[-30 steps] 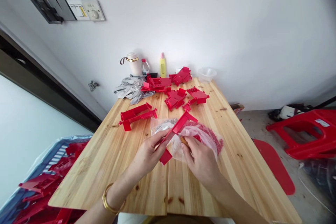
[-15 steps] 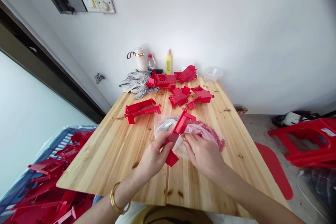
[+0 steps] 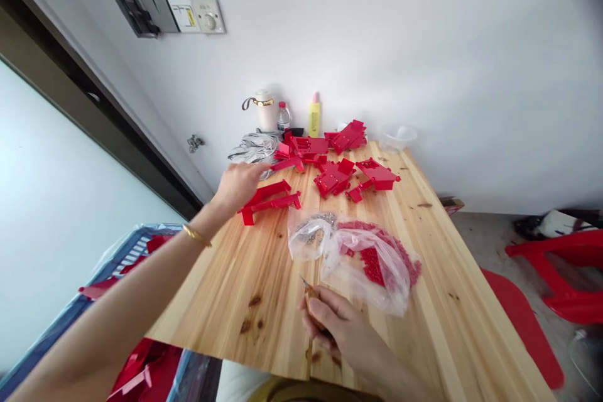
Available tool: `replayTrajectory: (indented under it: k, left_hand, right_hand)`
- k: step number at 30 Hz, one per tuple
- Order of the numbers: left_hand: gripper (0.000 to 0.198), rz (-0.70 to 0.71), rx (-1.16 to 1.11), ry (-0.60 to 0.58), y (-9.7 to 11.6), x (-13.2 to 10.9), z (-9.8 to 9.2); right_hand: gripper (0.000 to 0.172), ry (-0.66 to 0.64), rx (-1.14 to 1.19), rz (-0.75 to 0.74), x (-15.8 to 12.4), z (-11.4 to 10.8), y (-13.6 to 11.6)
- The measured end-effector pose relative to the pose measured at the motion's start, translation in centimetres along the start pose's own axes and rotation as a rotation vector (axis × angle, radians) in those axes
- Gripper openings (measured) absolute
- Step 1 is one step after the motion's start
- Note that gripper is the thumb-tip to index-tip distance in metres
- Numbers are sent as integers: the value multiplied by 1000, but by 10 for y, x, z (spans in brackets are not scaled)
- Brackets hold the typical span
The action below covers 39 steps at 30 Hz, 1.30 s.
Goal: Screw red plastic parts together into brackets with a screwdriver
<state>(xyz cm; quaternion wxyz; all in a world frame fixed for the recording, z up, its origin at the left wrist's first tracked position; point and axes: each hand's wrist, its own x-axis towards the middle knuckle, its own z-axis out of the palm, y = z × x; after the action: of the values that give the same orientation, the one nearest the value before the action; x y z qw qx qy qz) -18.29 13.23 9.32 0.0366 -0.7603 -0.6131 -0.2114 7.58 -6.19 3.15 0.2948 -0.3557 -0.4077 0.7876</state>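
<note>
My left hand reaches out over the left back of the table, closed on one end of a red plastic part. Behind and below it are other red plastic parts, and a red bracket-like frame lies just in front. Near the front edge, my right hand is wrapped round a small wooden-handled tool whose thin metal tip points up and left. Beyond this hand lie a clear bag of small metal pieces and a clear bag of small red pieces.
A blue basket full of red parts stands left of the wooden table. Along the wall are a grey cloth, a white cup, a small bottle, a yellow tube and a clear bowl. Red stools stand right.
My left hand has carried the red part away from the tool, forward and left to the other parts. My right hand has drawn back toward the front edge with the tool. The view has shifted slightly.
</note>
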Motion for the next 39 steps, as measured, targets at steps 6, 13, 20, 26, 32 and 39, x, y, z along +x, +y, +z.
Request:
replayTrajectory:
  k: [6,13,20,26,32,39]
  left_hand:
    - [30,-123,87,-268,-53,47,24]
    - [26,52,-270,20,40,-37,36]
    - [21,401,-450,-257,130,-130,86]
    - [24,465,-245,-362,169,-103,101]
    - [19,495,73,-481,196,-81,112]
    - [19,515,92,-491,195,-77,112]
  right_hand:
    - [38,119,-303,-93,-38,-19,11]
    - [37,383,-475,-180,-60,-58,25]
    - [35,437,-494,-183,-59,-73,26]
    - [31,480,-473,-215,-61,-79,23]
    - [28,506,-461,-248,-68,-81,27]
    - [27,509,-466,-255,-64,-83,30]
